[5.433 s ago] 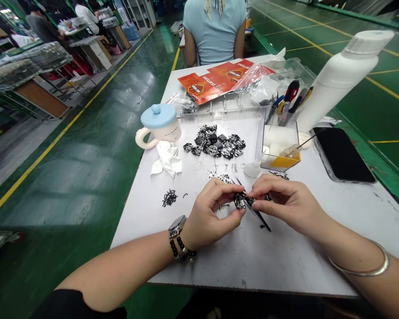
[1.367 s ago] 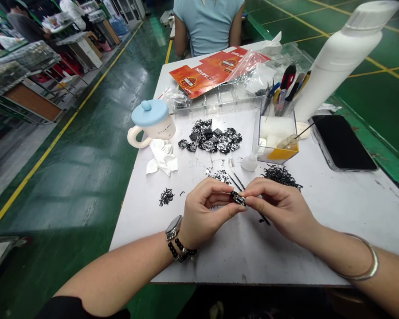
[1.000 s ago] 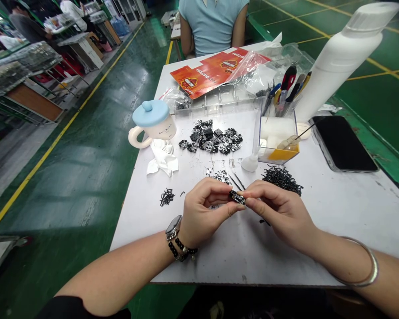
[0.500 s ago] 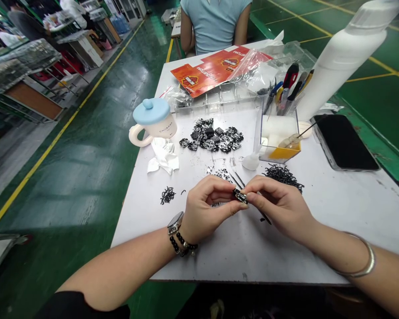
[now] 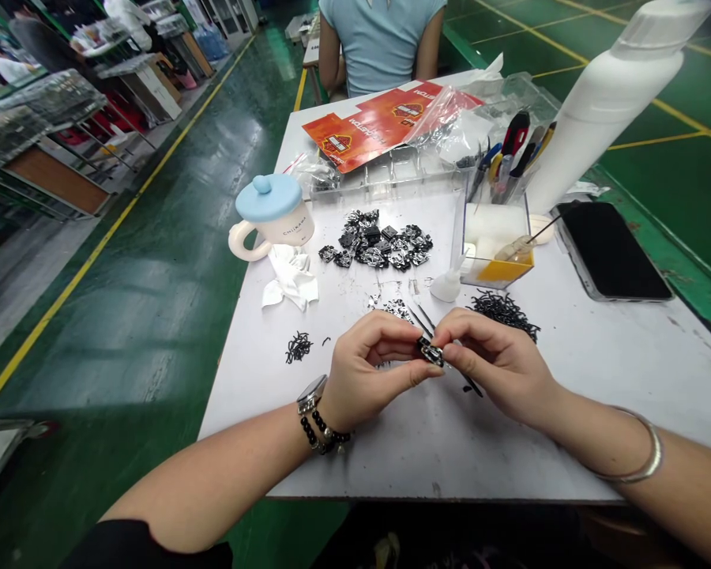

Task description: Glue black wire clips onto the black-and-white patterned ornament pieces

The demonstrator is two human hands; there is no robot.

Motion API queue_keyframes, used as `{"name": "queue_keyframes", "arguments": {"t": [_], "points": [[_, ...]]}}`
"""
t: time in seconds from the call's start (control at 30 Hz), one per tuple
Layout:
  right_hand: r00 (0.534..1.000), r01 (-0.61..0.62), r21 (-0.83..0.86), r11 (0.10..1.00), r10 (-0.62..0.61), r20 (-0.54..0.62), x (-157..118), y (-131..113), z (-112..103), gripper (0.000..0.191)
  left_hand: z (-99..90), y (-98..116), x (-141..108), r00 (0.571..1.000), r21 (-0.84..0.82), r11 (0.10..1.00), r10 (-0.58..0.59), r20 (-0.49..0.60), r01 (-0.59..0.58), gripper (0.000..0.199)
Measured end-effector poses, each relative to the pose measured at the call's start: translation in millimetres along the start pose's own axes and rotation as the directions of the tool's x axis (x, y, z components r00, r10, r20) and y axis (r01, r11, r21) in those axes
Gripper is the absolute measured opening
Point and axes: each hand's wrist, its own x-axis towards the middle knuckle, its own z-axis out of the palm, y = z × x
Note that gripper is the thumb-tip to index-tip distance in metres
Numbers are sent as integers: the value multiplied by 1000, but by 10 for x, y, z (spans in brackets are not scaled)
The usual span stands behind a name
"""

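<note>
Black and silver, the small part (image 5: 431, 352) sits right of the frame's centre, pinched by thumb and fingers of my left hand (image 5: 364, 359); my right hand (image 5: 501, 363) grips its right end, thumb and forefinger nearly meeting. Tweezers (image 5: 471, 380) lie on the counter (image 5: 385, 466) beneath, black strips (image 5: 503, 312) at right, a lidded mug (image 5: 290, 227) upper left

Left hand (image 5: 372, 363) and right hand (image 5: 498, 359) pinching small black-and-silver part (image 5: 431, 351), tweezers (image 5: 422, 320) beneath, white table (image 5: 367, 466)
</note>
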Motion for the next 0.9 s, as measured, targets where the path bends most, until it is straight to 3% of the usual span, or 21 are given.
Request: {"name": "queue_keyframes", "arguments": {"t": [0.9], "points": [[998, -52, 89, 995, 55, -35, 5, 17, 15, 7, -6, -23, -3, 1000, 8, 1000, -1, -5, 1, 33]]}}
